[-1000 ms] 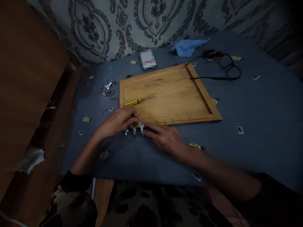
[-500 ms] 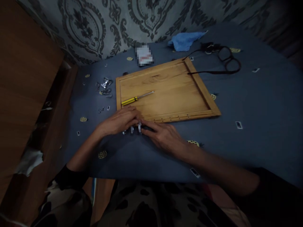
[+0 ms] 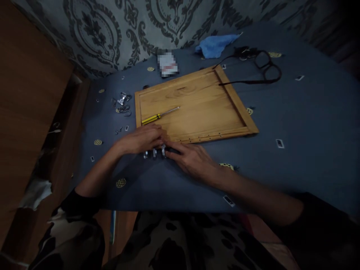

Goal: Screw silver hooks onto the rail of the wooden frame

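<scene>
Left hand (image 3: 143, 138) at near edge of wooden panel (image 3: 197, 101), right hand (image 3: 195, 160) fingertips at rightmost metal hook (image 3: 163, 150), can't tell if either's clamped; screwdriver (image 3: 158, 116) on panel

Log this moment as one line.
left hand: over near edge of board | right hand: at rightmost edge hook | screwdriver: on board | blue cloth: beyond board
</scene>
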Available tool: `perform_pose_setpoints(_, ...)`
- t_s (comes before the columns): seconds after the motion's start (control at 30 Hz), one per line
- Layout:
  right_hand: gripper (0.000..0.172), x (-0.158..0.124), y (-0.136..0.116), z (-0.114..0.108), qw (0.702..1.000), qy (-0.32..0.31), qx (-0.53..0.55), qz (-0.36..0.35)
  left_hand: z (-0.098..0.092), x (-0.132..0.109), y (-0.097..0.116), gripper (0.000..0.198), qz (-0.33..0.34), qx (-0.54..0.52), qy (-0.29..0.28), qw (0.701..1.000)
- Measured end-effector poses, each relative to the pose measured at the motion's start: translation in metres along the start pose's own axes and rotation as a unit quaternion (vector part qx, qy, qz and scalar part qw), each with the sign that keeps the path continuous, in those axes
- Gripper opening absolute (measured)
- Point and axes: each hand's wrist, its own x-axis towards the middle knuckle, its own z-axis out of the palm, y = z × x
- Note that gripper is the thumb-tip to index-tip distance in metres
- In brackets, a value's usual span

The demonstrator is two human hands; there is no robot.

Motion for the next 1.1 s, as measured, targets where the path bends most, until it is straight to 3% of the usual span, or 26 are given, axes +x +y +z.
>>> perform_pose_setpoints(0.33, 0.036, -0.001, 0.001, 0.002, 1.0, -0.008, 0.005, 0.005, -0.005, 0.005, -0.009, 0.025, 0.039, -0.043, -0.028, 0.998)
perform_pose_setpoints(0.5, 0.034, -0.001, 0.0, 0.002, 1.0, -0.012, -0.001, 0.009, -0.009, 0.008, -0.009, 0.03, 0.017, -0.047, -0.044, 0.998)
perform_pose_setpoints(1.1, 0.034, 0.001, 0.001, -0.002, 0.999, -0.009, 0.034, 0.01, -0.006, 0.012, -0.013, 0.034, 0.025, -0.095, -0.02, 0.995)
